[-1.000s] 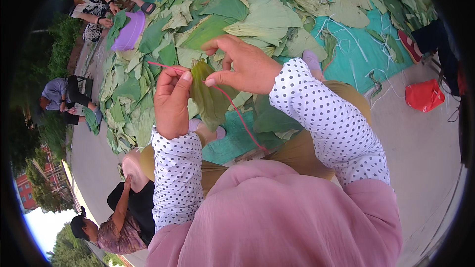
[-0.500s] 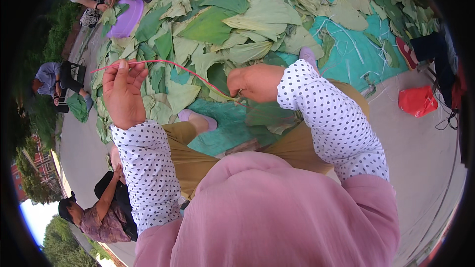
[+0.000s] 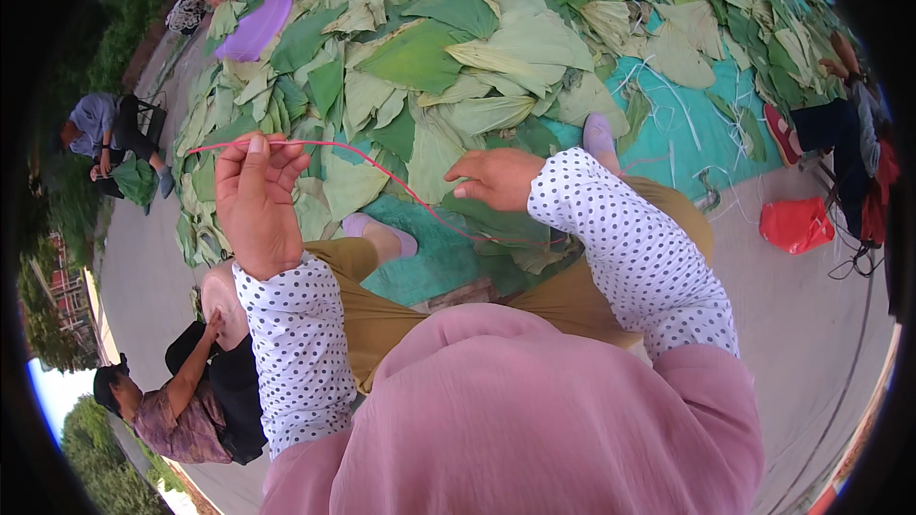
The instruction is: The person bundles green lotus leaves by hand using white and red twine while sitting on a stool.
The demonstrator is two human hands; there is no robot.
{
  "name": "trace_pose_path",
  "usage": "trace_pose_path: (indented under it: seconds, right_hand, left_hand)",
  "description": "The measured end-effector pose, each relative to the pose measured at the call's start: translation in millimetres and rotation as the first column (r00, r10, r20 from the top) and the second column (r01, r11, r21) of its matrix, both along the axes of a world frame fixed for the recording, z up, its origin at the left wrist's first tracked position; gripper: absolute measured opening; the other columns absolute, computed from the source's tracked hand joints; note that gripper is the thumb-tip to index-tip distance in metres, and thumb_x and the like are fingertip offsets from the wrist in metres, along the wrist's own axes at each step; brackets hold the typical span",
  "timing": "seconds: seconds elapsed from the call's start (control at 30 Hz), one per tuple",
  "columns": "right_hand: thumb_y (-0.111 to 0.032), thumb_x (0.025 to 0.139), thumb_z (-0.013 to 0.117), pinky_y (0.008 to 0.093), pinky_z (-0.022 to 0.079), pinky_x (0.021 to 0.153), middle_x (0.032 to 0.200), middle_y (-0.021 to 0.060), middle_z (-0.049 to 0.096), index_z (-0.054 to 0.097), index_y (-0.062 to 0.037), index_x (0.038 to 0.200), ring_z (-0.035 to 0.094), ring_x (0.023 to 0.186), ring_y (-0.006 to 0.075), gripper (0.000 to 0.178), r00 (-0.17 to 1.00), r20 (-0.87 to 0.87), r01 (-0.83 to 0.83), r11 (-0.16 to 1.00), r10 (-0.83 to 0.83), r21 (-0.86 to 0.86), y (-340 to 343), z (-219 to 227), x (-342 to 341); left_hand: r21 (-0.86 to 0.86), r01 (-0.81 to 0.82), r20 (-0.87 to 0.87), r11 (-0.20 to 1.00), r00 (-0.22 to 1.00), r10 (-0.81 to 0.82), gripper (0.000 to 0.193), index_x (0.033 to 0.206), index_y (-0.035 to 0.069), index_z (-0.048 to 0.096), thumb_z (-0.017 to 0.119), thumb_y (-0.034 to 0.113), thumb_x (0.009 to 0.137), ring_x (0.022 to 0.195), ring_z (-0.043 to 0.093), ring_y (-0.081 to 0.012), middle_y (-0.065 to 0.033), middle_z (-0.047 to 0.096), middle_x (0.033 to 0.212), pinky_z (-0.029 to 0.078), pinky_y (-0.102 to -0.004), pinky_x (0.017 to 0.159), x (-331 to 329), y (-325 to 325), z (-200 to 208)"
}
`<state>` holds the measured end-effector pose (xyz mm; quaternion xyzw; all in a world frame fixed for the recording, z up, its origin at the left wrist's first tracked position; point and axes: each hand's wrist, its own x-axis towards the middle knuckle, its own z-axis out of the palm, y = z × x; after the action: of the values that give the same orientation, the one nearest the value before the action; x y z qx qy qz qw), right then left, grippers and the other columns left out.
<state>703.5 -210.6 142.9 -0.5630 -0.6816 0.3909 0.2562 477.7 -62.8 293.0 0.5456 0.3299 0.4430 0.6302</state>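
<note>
A thin pinkish-red string [image 3: 386, 175] is pinched between the thumb and fingers of my left hand [image 3: 260, 205], its short end poking out to the left. From there it curves down to the right, over the teal sheet, toward my knees. My right hand [image 3: 498, 177] hovers palm down, thumb and fingers apart, with nothing visible in it. Beneath that hand lies a dark green leaf [image 3: 506, 216], partly covered by it. Beyond both hands spreads a heap of large dried and green leaves [image 3: 520, 48], folded and overlapping.
The teal sheet [image 3: 420, 267] lies under the leaves, with white strips [image 3: 677, 105] scattered at right. A purple basin [image 3: 258, 29] stands far left by a seated person. Other people sit left and right. A red bag [image 3: 795, 226] rests on the pavement.
My right hand has let go of the string and opened its fingers. The string's right part now hangs loose and lower. My left hand has shifted slightly right and down, still pinching.
</note>
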Motion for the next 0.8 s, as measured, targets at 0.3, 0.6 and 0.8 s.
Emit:
trace_pose_path:
  seconds: [0.3, 0.6, 0.8]
  right_hand:
    - [-0.021, 0.102, 0.044, 0.0225, 0.041, 0.055, 0.073, 0.0011, 0.055, 0.058, -0.0018, 0.108, 0.048, 0.058, 0.0073, 0.025, 0.488, -0.757, 0.079, 0.886, -0.434, -0.456, -7, 78, -37]
    - [-0.019, 0.102, 0.045, 0.0245, 0.043, 0.061, 0.080, 0.0015, 0.056, 0.058, -0.0004, 0.115, 0.048, 0.064, 0.0081, 0.026, -0.123, -0.829, 0.525, 0.673, -0.545, -0.521, -13, 94, 15]
    - [-0.019, 0.101, 0.046, 0.0255, 0.038, 0.065, 0.086, 0.0010, 0.055, 0.054, 0.0000, 0.123, 0.047, 0.071, 0.0087, 0.030, -0.215, -0.881, 0.713, 0.549, -0.421, -0.436, -20, 110, 36]
  left_hand:
    - [-0.221, 0.207, 0.204, 0.953, 0.965, -0.163, 0.020, 0.105, 0.003, 0.054, 0.052, 0.022, 0.099, 0.083, 0.065, -0.0212, -0.0121, 0.064, 0.095, 0.055, -0.0361, 0.077, 23, -17, -48]
    - [-0.427, 0.156, -0.494, 0.890, 0.784, -0.375, 0.025, 0.114, 0.006, 0.057, 0.054, 0.023, 0.097, 0.090, 0.062, -0.0163, -0.0083, 0.065, 0.105, 0.050, -0.0323, 0.081, 88, 6, -246]
    - [0.307, 0.675, -0.887, 0.671, 0.458, -0.055, 0.047, 0.134, 0.010, 0.047, 0.059, 0.017, 0.089, 0.120, 0.050, -0.0271, -0.0133, 0.057, 0.125, 0.035, -0.0483, 0.103, 176, -3, -334]
